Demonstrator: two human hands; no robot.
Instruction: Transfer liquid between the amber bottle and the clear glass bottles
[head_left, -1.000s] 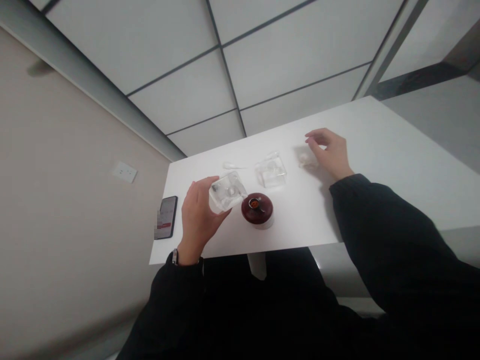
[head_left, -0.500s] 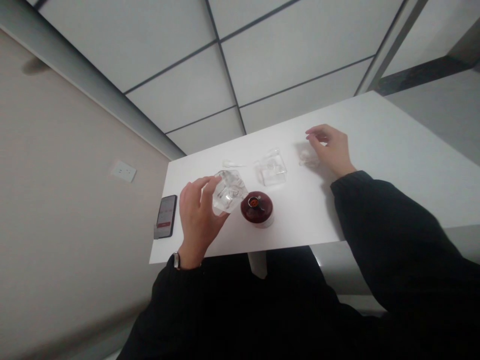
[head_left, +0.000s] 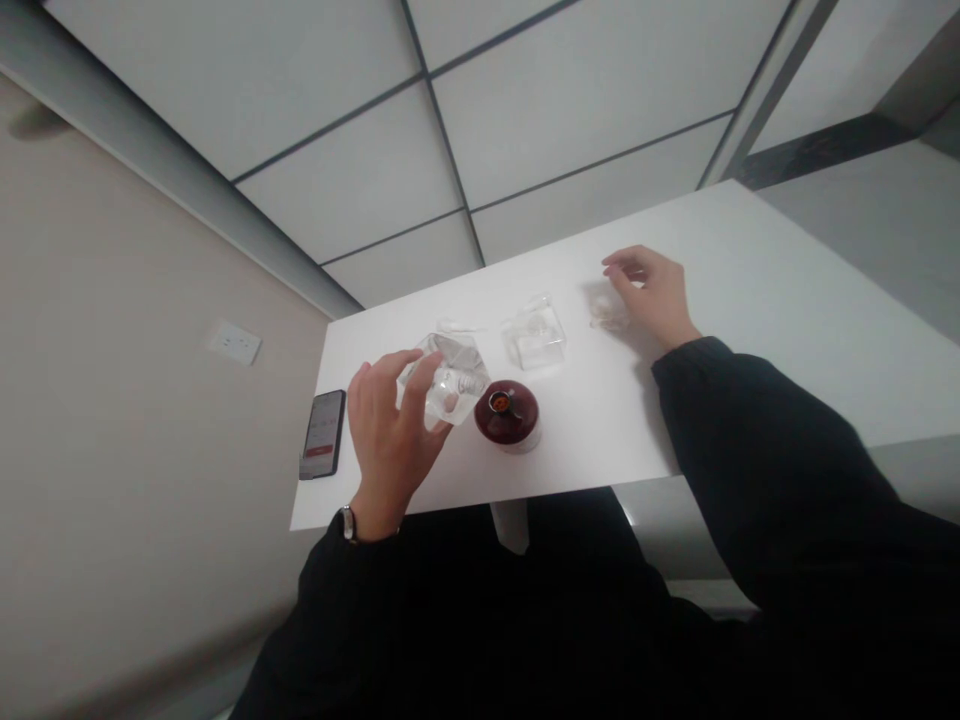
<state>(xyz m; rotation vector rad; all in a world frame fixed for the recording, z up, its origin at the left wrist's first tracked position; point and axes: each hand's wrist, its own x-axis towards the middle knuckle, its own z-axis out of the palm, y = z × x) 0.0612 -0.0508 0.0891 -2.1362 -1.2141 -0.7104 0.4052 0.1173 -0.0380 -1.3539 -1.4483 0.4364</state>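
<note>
My left hand (head_left: pixel 394 425) is closed around a clear, faceted bottle (head_left: pixel 457 385), fingers on its left side. The bottle is tilted, with its ridged neck pointing right toward a round vessel (head_left: pixel 508 418). That vessel has a glossy dark red domed top, a small metal-rimmed opening with orange inside, and a paler lower part standing on the table. My right hand (head_left: pixel 654 290) hovers over the table's far side with thumb and fingers brought together; whatever they may pinch is too small to make out. Just below it lies a small clear object (head_left: pixel 607 315).
A clear square container (head_left: pixel 538 335) stands on the white table (head_left: pixel 592 420) behind the vessel. Left of it lies a thin clear piece (head_left: pixel 459 327), partly hidden by the bottle. A phone (head_left: pixel 322 432) rests at the left edge. A wall with a socket (head_left: pixel 236 342) borders the left.
The bottle in my left hand has tipped further, so its neck now shows from the side, facing right. My right hand keeps its pose. The whole view has shifted slightly.
</note>
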